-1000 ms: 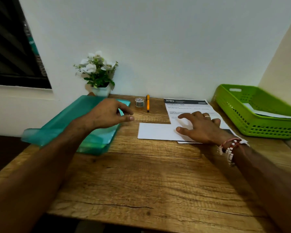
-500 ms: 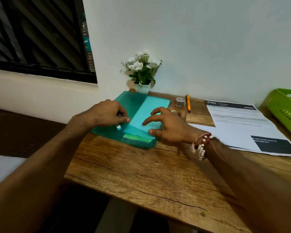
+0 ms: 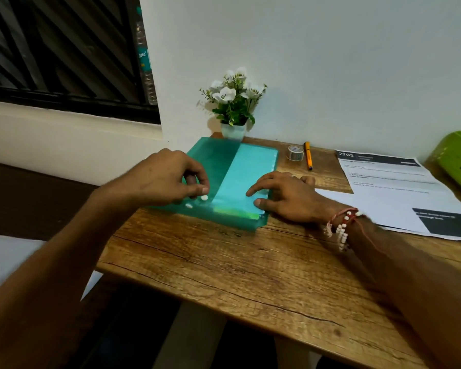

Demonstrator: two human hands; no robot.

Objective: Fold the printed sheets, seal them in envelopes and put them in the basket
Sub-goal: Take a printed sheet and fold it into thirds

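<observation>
A teal plastic folder [image 3: 240,179] lies on the wooden desk [image 3: 250,262] near its left edge, its flap folded over the left half. My left hand [image 3: 168,179] rests on the flap with its fingertips pinched at a white snap button [image 3: 204,197]. My right hand [image 3: 285,195] lies flat on the folder's lighter right half, fingers spread. Printed sheets [image 3: 394,187] with a black header lie to the right on the desk. Only a corner of the green basket [image 3: 458,161] shows at the right edge.
A small pot of white flowers [image 3: 233,102] stands behind the folder by the wall. A roll of clear tape [image 3: 295,153] and an orange pen [image 3: 308,159] lie between folder and sheets. The desk's left edge drops off beside my left arm.
The view has swung left. My right hand left the sheets and came to rest on the folder. My left hand lowered the folder's flap and now pinches at its snap button.
</observation>
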